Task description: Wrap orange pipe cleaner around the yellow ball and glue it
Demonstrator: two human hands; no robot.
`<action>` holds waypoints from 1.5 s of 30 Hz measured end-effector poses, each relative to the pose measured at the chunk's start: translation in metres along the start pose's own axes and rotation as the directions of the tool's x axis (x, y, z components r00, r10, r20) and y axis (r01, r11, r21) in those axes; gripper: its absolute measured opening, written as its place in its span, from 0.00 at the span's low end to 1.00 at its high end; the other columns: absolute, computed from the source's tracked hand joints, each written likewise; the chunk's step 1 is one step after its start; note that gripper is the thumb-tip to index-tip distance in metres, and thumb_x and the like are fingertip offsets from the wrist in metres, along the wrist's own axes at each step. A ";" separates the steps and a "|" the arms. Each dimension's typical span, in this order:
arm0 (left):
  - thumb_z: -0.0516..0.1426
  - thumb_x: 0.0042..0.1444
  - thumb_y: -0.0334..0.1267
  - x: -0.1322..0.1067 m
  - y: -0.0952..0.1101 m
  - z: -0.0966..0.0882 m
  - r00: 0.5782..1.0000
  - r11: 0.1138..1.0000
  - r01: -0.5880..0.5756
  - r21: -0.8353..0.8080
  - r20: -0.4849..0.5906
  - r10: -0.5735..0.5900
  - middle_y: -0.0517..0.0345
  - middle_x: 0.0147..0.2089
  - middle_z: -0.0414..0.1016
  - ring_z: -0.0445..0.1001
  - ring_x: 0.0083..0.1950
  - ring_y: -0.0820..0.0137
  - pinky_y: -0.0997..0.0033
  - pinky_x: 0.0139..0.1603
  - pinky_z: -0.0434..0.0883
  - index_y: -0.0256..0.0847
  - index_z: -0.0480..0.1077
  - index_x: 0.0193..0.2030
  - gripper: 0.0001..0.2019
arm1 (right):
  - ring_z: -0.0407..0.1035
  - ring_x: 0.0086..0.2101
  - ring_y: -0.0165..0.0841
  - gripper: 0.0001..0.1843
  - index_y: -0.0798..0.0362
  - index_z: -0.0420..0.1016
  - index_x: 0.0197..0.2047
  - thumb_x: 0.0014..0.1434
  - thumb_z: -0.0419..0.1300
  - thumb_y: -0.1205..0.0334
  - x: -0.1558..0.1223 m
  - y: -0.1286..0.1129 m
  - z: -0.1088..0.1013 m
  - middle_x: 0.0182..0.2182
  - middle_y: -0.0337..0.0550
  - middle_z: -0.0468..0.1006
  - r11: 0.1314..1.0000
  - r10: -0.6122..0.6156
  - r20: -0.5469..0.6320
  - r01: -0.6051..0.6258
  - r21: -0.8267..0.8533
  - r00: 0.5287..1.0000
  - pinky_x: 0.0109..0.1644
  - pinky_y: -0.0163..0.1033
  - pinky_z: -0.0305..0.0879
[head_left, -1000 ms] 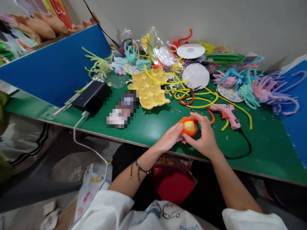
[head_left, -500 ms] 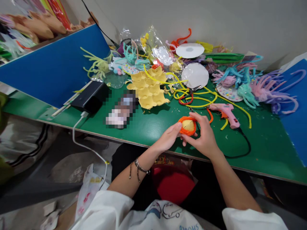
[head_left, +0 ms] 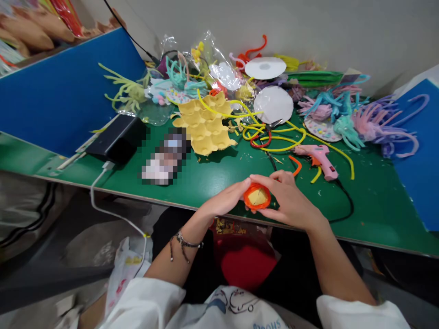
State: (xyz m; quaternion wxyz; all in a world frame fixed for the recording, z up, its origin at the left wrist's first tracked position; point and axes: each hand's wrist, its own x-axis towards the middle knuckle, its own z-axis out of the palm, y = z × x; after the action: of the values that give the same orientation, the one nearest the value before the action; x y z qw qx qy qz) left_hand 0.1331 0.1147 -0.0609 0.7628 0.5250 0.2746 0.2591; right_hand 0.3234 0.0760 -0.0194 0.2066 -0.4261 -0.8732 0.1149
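Observation:
Between my two hands is a small yellow egg-carton cup [head_left: 257, 197] whose rim is wrapped in orange pipe cleaner [head_left: 247, 195]. My left hand [head_left: 226, 197] is closed on its left side, fingers pressed against the orange rim. From the right, my right hand [head_left: 291, 198] grips it too, with the thumb below and fingers curved over the top. Beyond my hands lies a short orange pipe cleaner piece [head_left: 295, 166]. A pink glue gun [head_left: 320, 160] rests on the table to the right of it.
Behind on the green table [head_left: 370, 205] are a yellow egg carton [head_left: 206, 123], red-handled scissors [head_left: 262, 138], yellow pipe cleaners [head_left: 291, 147] and white discs [head_left: 273, 104]. At left are a blurred phone-like object [head_left: 164, 157], a black box [head_left: 116, 137] and a blue panel [head_left: 68, 91].
Both hands have brought the orange-wrapped cup closer to the table's front edge. My right hand's fingers have shifted over its top. The camera view has moved slightly.

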 end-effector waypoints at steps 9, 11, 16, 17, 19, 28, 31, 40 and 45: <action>0.55 0.57 0.60 -0.003 0.009 0.001 0.997 0.979 -0.067 0.193 -0.036 0.075 0.54 0.45 0.79 0.72 0.46 0.65 0.66 0.52 0.69 0.39 0.75 0.46 0.25 | 0.66 0.45 0.41 0.37 0.46 0.57 0.67 0.56 0.66 0.60 -0.003 -0.001 -0.004 0.50 0.49 0.75 0.997 -0.013 0.008 0.012 0.074 1.000 0.50 0.49 0.67; 0.54 0.58 0.59 -0.003 0.009 0.001 0.994 0.976 -0.085 0.203 -0.047 0.096 0.53 0.49 0.78 0.72 0.52 0.63 0.64 0.57 0.67 0.40 0.75 0.48 0.24 | 0.67 0.50 0.43 0.41 0.46 0.55 0.67 0.55 0.67 0.52 -0.004 0.002 -0.007 0.57 0.50 0.72 0.986 -0.038 -0.025 0.042 0.160 0.999 0.54 0.51 0.66; 0.50 0.62 0.58 -0.005 0.009 -0.001 0.993 0.942 -0.112 0.316 0.000 0.118 0.51 0.51 0.76 0.71 0.51 0.64 0.66 0.55 0.67 0.40 0.72 0.52 0.25 | 0.73 0.45 0.38 0.24 0.46 0.67 0.60 0.62 0.61 0.51 -0.008 0.009 -0.013 0.47 0.44 0.79 0.959 0.050 -0.194 0.007 0.282 0.980 0.50 0.45 0.70; 0.50 0.62 0.57 -0.005 0.010 0.000 0.993 0.931 -0.116 0.347 0.013 0.119 0.52 0.50 0.76 0.71 0.49 0.65 0.67 0.53 0.67 0.40 0.71 0.52 0.24 | 0.74 0.43 0.36 0.17 0.46 0.70 0.55 0.64 0.59 0.55 -0.007 0.010 -0.012 0.44 0.43 0.80 0.965 0.062 -0.232 0.002 0.264 0.971 0.48 0.43 0.70; 0.49 0.63 0.54 -0.005 0.012 0.001 0.993 0.910 -0.116 0.398 0.024 0.116 0.53 0.47 0.75 0.70 0.46 0.66 0.68 0.50 0.66 0.40 0.70 0.51 0.22 | 0.75 0.40 0.34 0.09 0.47 0.75 0.48 0.65 0.58 0.63 -0.006 0.012 -0.009 0.40 0.42 0.81 0.978 0.035 -0.287 0.027 0.209 0.957 0.46 0.40 0.70; 0.47 0.57 0.39 -0.008 0.025 0.006 0.999 0.881 -0.043 0.471 0.047 0.023 0.57 0.43 0.65 0.63 0.42 0.69 0.69 0.46 0.64 0.41 0.59 0.47 0.12 | 0.74 0.35 0.31 0.07 0.48 0.77 0.40 0.65 0.57 0.67 -0.003 0.006 0.007 0.34 0.40 0.80 0.976 -0.065 -0.350 0.132 0.171 0.935 0.37 0.37 0.70; 0.48 0.55 0.38 -0.008 0.025 0.006 0.998 0.887 -0.049 0.460 0.061 0.023 0.57 0.43 0.64 0.62 0.42 0.70 0.69 0.46 0.64 0.42 0.58 0.47 0.12 | 0.74 0.34 0.30 0.07 0.49 0.77 0.40 0.65 0.57 0.67 -0.004 0.002 0.008 0.33 0.40 0.80 0.979 -0.062 -0.356 0.127 0.162 0.933 0.37 0.37 0.70; 0.49 0.54 0.36 -0.009 0.022 0.004 0.997 0.883 -0.050 0.467 0.069 0.020 0.57 0.43 0.65 0.64 0.42 0.70 0.70 0.45 0.66 0.41 0.59 0.46 0.12 | 0.74 0.35 0.30 0.06 0.49 0.75 0.40 0.65 0.57 0.68 -0.005 -0.001 0.007 0.33 0.40 0.78 0.985 -0.032 -0.350 0.089 0.150 0.936 0.38 0.36 0.71; 0.49 0.55 0.36 -0.008 0.019 0.005 0.999 0.890 -0.042 0.454 0.036 0.029 0.57 0.41 0.65 0.63 0.39 0.71 0.72 0.42 0.66 0.41 0.59 0.47 0.12 | 0.75 0.37 0.31 0.06 0.48 0.76 0.40 0.64 0.58 0.67 -0.005 0.000 0.004 0.35 0.40 0.79 0.991 -0.011 -0.350 0.057 0.121 0.937 0.40 0.37 0.72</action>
State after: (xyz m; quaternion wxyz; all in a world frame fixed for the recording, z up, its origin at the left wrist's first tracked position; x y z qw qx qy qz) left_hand 0.1291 0.1117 -0.0399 0.6179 0.6974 0.3069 0.1941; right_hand 0.3243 0.0721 -0.0247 0.3873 -0.4104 -0.8206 0.0904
